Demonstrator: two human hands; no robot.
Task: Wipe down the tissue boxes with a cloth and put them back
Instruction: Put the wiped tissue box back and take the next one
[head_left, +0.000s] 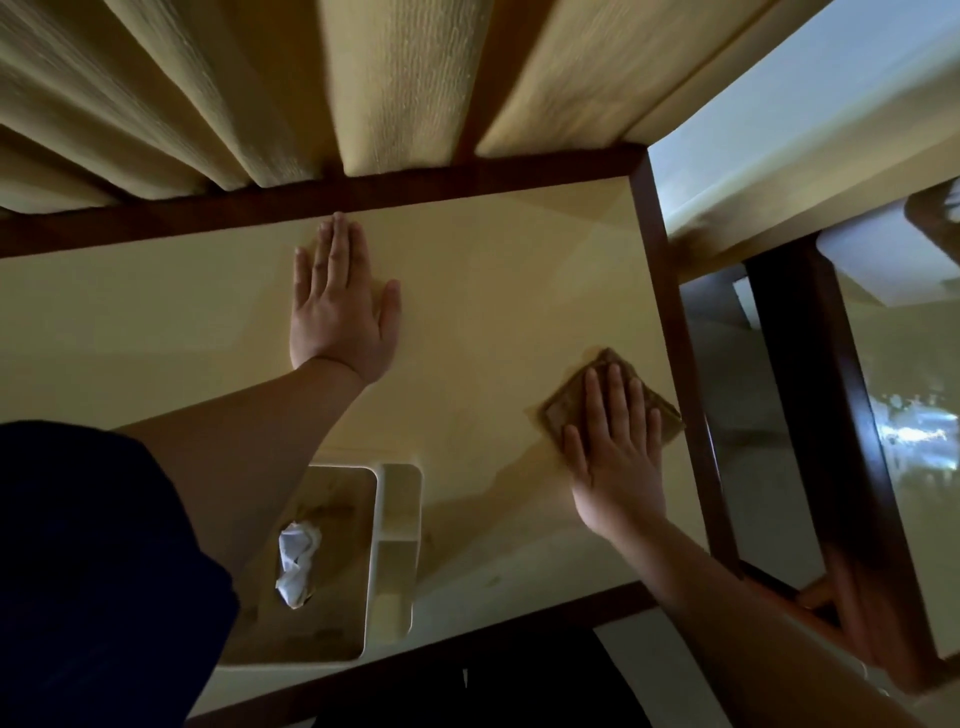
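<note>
The left hand (340, 306) lies flat, fingers straight, on the far tabletop (493, 291); the right hand (615, 457) presses a brown cloth (566, 410) flat near the right edge, with the tissue box (332, 561) nearest.

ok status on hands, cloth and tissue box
Left hand flat on cream tabletop. Right hand pressing brown square cloth. Cream tissue box untouched, nothing blocking.
</note>
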